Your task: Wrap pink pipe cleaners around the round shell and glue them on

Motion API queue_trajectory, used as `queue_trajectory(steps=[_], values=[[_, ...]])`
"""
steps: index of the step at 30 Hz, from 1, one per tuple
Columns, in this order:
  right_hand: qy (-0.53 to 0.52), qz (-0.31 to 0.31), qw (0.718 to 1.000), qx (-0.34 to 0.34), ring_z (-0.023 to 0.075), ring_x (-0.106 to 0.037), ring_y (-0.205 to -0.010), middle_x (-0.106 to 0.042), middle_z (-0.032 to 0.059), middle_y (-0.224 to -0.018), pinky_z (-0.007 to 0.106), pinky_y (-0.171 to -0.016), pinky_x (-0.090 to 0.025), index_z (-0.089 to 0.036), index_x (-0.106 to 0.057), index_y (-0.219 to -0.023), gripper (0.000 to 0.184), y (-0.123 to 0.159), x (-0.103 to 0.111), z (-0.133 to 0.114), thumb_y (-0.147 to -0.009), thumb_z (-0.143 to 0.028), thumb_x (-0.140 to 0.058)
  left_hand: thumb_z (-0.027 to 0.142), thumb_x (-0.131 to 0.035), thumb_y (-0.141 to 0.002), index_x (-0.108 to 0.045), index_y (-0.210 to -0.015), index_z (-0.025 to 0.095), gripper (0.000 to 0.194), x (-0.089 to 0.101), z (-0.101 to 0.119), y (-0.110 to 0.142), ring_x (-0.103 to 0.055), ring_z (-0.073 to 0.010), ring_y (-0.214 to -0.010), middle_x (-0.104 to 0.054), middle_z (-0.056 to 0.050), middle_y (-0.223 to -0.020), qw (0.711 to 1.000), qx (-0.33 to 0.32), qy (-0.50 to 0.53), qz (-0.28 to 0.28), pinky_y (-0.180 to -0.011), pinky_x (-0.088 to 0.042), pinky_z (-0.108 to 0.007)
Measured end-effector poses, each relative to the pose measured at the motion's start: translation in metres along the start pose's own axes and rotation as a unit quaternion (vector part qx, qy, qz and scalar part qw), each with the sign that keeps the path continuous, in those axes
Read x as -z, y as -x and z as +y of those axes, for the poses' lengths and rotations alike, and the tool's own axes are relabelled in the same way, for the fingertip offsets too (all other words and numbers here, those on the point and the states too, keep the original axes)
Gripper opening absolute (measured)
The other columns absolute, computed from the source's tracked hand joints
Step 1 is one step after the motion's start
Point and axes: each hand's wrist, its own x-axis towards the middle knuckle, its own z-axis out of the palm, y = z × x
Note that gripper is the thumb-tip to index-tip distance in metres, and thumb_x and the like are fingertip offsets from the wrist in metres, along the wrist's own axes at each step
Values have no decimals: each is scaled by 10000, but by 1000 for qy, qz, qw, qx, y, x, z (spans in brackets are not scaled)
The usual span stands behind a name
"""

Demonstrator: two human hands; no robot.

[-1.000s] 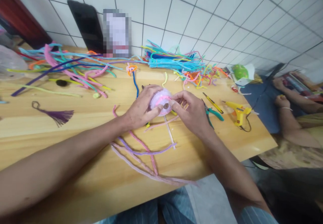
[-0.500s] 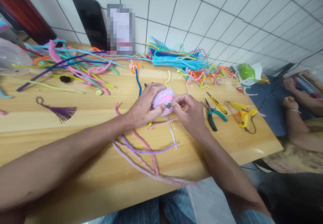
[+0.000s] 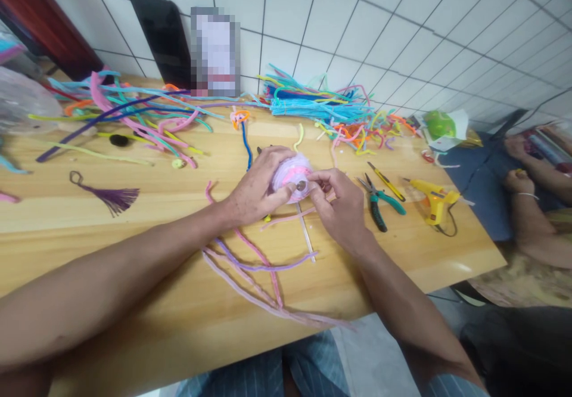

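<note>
My left hand (image 3: 263,179) is closed round the left side of a round lilac and pink pipe-cleaner piece (image 3: 286,173), its thumb on the front. A small dark round bit (image 3: 301,186) shows on that piece, beside the thumb tip. Thumb and forefinger of my right hand (image 3: 339,200) pinch at the right edge of the piece; anything tiny between them is hidden. Below it a thin clear stick (image 3: 306,233) points towards me. Loose pink and lilac pipe cleaners (image 3: 263,269) lie on the table in front of my hands.
Pliers (image 3: 379,203), a yellow cutter knife (image 3: 386,181) and a yellow glue gun (image 3: 435,201) lie to the right. A bundle of pipe cleaners (image 3: 319,108) rests along the wall. At left are a purple tassel (image 3: 114,197) and more pipe cleaners (image 3: 134,120). A co-worker's arm (image 3: 531,218) shows far right.
My right fingertips have shifted slightly right, off the dark round bit, which now shows more fully. The left hand keeps its grip. The whole view has moved a little.
</note>
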Motion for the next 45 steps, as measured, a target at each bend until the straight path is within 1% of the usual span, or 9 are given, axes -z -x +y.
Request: queue_trajectory(steps=[9,18,22,25,28,30,35,39,45], values=[[11,29,996,82,156,-709,-807,-764,18,-917,292,-741,-575,-245,-702,-1019,129,1,-3,4,-977,-135,-650,345,-606,-994,-477,-1456,174,509,-1,-1,0,-542,-321,-1363,-570,-183,-1426,1000,-10,-1,5,-1186,-452,-535],[-4,31,995,90,185,-708,-894,-743,39,-1028,346,-805,-613,-272,-675,-1142,242,5,-7,4,-951,-124,-662,385,-579,-1012,-482,-1453,203,486,0,1,0,-550,-323,-1363,-580,-168,-1426,1000,6,4,7,-1178,-459,-542],[2,47,996,72,247,-677,-1095,-678,82,-1156,454,-931,-617,-283,-626,-1178,304,8,-14,3,-906,-167,-699,384,-588,-1004,-482,-1454,200,497,0,0,0,-546,-324,-1366,-575,-169,-1432,1000,14,4,9,-1177,-458,-539],[-14,58,996,64,293,-625,-1251,-612,119,-1287,540,-1047,-576,-279,-563,-1222,407,13,-23,2,-860,-204,-732,373,-593,-1001,-486,-1442,194,487,-1,0,1,-551,-310,-1349,-578,-168,-1419,1000,12,-1,16,-1169,-467,-525],[-35,59,996,57,319,-574,-1348,-560,153,-1369,570,-1107,-540,-261,-512,-1273,500,17,-32,4,-832,-205,-742,378,-591,-1002,-494,-1428,187,477,-2,0,1,-553,-302,-1343,-584,-166,-1410,1000,15,-3,18,-1166,-471,-515],[-43,57,996,52,323,-553,-1381,-542,158,-1399,578,-1131,-524,-260,-491,-1291,533,19,-36,5,-825,-194,-740,385,-600,-997,-502,-1416,184,475,-2,2,1,-556,-301,-1340,-591,-163,-1402,1000,22,-3,21,-1162,-475,-511],[-57,53,996,46,325,-547,-1395,-533,148,-1425,573,-1124,-532,-279,-456,-1308,575,19,-40,10,-825,-211,-761,412,-610,-991,-522,-1376,190,453,-2,8,0,-570,-297,-1310,-620,-148,-1364,999,40,0,26,-1139,-489,-497],[-61,45,995,58,316,-573,-1365,-552,141,-1411,560,-1101,-549,-294,-449,-1298,565,17,-38,11,-837,-234,-771,412,-633,-978,-523,-1356,190,452,-2,12,1,-583,-288,-1268,-621,-136,-1335,998,61,1,30,-1113,-500,-475],[-64,40,995,72,323,-588,-1345,-564,137,-1399,562,-1084,-554,-292,-457,-1290,566,15,-35,14,-830,-228,-780,397,-654,-967,-512,-1341,181,455,-2,14,1,-584,-276,-1241,-602,-133,-1313,997,72,9,34,-1102,-507,-454]])
